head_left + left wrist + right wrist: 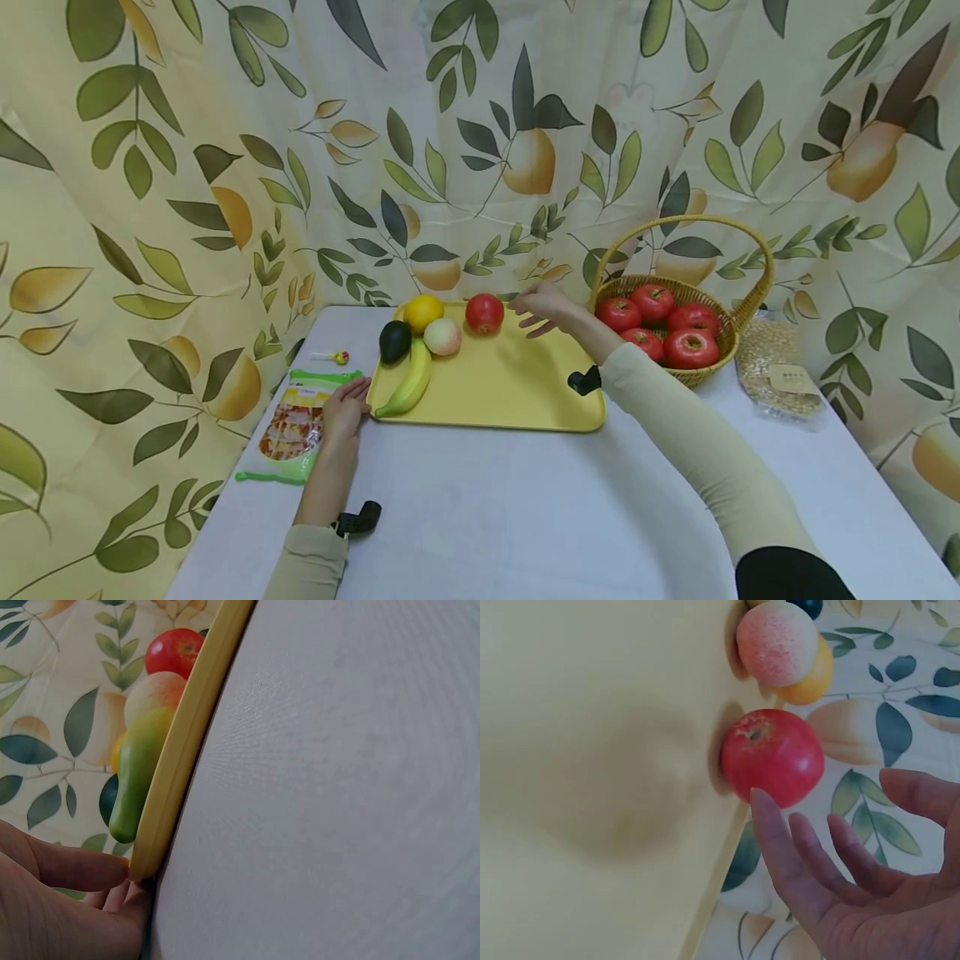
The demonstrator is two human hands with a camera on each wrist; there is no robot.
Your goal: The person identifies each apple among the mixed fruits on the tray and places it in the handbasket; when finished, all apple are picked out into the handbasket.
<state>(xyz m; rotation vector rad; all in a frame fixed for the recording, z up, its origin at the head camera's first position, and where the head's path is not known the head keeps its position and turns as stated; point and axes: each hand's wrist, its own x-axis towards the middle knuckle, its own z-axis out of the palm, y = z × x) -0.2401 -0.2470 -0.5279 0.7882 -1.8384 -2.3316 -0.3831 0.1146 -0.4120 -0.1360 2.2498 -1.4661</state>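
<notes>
A yellow tray point(517, 392) lies on the table with a red apple point(484, 314) near its far edge. Left of the apple sit a peach point(442, 337), a lemon point(423, 313), an avocado point(395, 342) and a banana point(408, 383). My left hand point(345, 408) pinches the tray's near left corner, thumb at the rim and fingers below it in the left wrist view. Just right of the apple, my right hand point(550, 307) hovers over the tray's far side. Its fingers point(780, 855) are spread and loosely bent, holding nothing.
At the right stands a wicker basket point(731, 337) with a tall handle and several red apples point(691, 348). Beside it lies a clear bag of grains point(776, 367). A green-edged food packet point(288, 433) and a small lollipop point(342, 357) are on the left. Patterned curtain point(480, 150) hangs behind.
</notes>
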